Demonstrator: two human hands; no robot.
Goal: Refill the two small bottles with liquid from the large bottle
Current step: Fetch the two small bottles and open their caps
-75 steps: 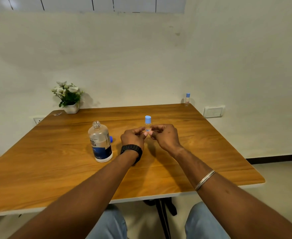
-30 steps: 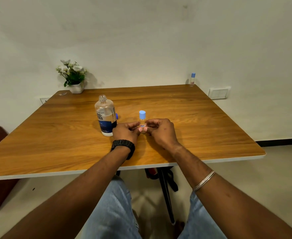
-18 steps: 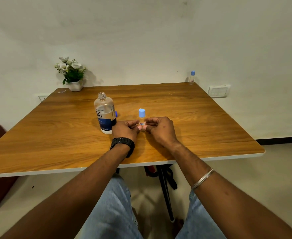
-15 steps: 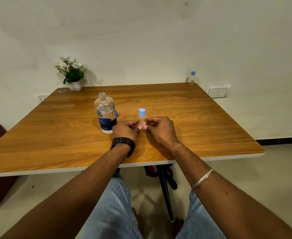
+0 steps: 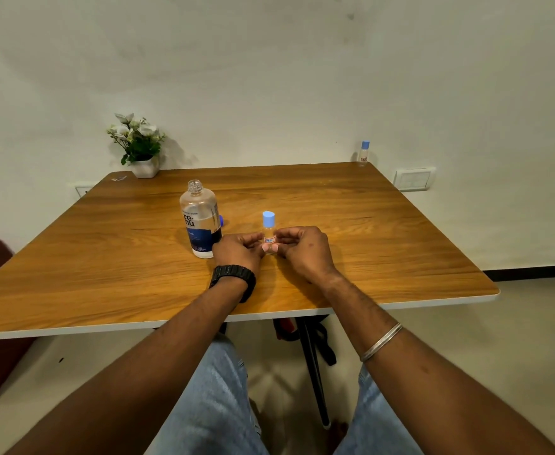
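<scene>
Small bottle (image 5: 268,232) pinched upright between both hands at mid table (image 5: 400,244).

Head view: left hand (image 5: 238,249) and right hand (image 5: 305,246) curled round the capped small bottle from either side, fingertips on its lower body, blue cap clear above. Large bottle (image 5: 200,218), uncapped, upright just left of the left hand; blue cap (image 5: 222,220) behind it. Second small bottle (image 5: 364,153) at far right corner; potted flowers (image 5: 139,144) far left.
</scene>
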